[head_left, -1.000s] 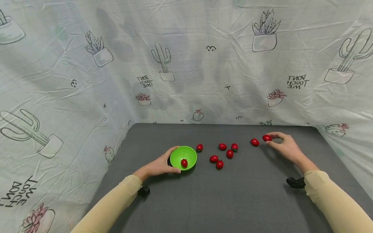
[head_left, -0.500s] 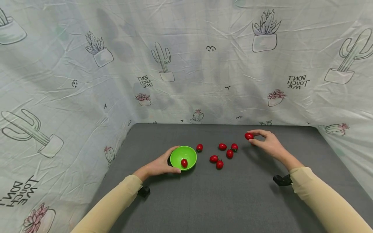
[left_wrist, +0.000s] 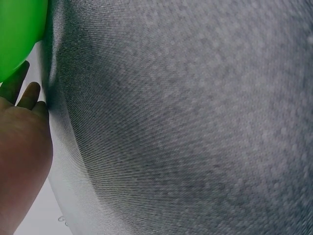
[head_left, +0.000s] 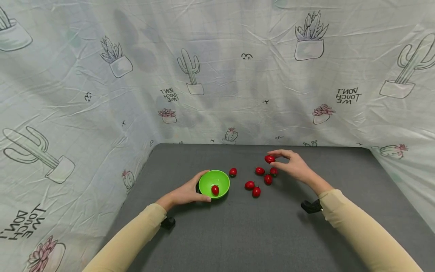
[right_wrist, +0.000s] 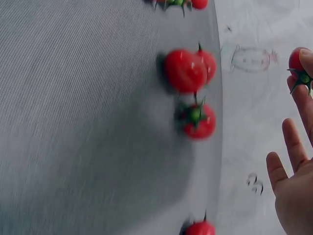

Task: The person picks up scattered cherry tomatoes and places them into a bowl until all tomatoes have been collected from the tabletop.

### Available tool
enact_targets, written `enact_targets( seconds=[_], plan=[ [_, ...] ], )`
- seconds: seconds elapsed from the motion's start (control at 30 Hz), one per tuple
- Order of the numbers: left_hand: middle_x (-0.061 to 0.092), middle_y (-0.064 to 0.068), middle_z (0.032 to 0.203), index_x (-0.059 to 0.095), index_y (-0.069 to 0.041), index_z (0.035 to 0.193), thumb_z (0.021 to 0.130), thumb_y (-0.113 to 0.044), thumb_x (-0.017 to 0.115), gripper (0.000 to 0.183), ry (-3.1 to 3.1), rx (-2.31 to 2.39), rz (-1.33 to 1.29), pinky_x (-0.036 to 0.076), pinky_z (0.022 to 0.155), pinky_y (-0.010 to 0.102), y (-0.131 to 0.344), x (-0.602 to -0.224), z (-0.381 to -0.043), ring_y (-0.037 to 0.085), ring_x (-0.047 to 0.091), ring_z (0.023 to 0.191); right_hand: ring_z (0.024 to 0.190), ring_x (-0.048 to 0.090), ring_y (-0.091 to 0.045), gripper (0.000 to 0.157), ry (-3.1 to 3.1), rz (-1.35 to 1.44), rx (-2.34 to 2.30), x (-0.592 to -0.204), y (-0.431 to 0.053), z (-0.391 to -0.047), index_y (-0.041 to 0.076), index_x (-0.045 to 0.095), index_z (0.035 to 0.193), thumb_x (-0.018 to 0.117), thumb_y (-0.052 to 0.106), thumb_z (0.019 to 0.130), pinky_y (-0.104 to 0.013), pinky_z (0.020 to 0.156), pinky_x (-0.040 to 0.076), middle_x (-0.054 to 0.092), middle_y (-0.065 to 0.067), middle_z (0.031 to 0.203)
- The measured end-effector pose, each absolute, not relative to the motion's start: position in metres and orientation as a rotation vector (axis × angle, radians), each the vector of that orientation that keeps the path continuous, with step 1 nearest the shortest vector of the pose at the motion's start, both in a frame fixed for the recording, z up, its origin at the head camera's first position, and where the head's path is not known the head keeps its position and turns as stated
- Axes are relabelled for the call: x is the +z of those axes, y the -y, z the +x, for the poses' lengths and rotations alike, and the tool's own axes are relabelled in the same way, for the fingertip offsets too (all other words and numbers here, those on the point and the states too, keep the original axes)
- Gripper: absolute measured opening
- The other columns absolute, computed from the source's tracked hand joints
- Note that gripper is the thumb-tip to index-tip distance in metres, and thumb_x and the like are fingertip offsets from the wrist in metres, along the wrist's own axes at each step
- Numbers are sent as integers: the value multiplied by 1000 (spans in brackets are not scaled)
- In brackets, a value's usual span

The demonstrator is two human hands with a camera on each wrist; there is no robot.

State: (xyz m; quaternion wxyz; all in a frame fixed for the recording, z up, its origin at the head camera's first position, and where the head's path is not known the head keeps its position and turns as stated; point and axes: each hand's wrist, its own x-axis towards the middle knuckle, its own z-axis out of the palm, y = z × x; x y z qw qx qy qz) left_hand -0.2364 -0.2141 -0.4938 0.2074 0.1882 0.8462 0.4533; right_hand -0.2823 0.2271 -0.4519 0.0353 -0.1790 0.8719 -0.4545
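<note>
My left hand [head_left: 186, 192] holds a bright green bowl [head_left: 222, 181] from its left side, thumb at the near rim and fingers round the far side. One red cherry tomato [head_left: 215, 189] lies inside the bowl. In the left wrist view, part of the green bowl [left_wrist: 19, 34] shows above the fingers. Between thumb and fingertips my right hand [head_left: 295, 166] pinches another cherry tomato [head_left: 270, 159], raised over the back of the table. Its green stalk end shows in the right wrist view, where the held tomato [right_wrist: 297, 61] sits at the right edge.
Close to the bowl's right rim lies a single tomato [head_left: 232, 172]. Several more, such as one tomato [head_left: 259, 171] and a front tomato [head_left: 256, 192], lie loosely grouped on the dark grey table [head_left: 238, 234]. A cactus-printed cloth [head_left: 217, 75] hangs behind and at the left.
My right hand has carried the pinched tomato leftward, from the table's right part to above the tomato group. The left hand and bowl stay in place.
</note>
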Motion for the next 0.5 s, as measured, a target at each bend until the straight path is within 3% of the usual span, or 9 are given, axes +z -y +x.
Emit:
enact_targets(
  seconds=[0.27, 0.5],
  plan=[
    [29, 4, 161, 16, -24, 165, 83, -38, 87, 109, -2356, 1254, 519, 33, 111, 49, 213, -493, -236, 22, 38, 140, 140, 39, -31, 45, -2566, -642, -1493, -448, -193, -285, 23, 63, 138, 74, 36, 96, -65, 110, 29, 62, -4, 131],
    [29, 4, 161, 16, -25, 165, 83, -41, 87, 110, -2359, 1253, 512, 33, 111, 49, 214, -494, -236, 22, 37, 141, 136, 42, -29, 40, -2525, -707, -1516, -447, -169, -289, 21, 67, 135, 73, 31, 98, -64, 111, 28, 62, -5, 131]
  ],
)
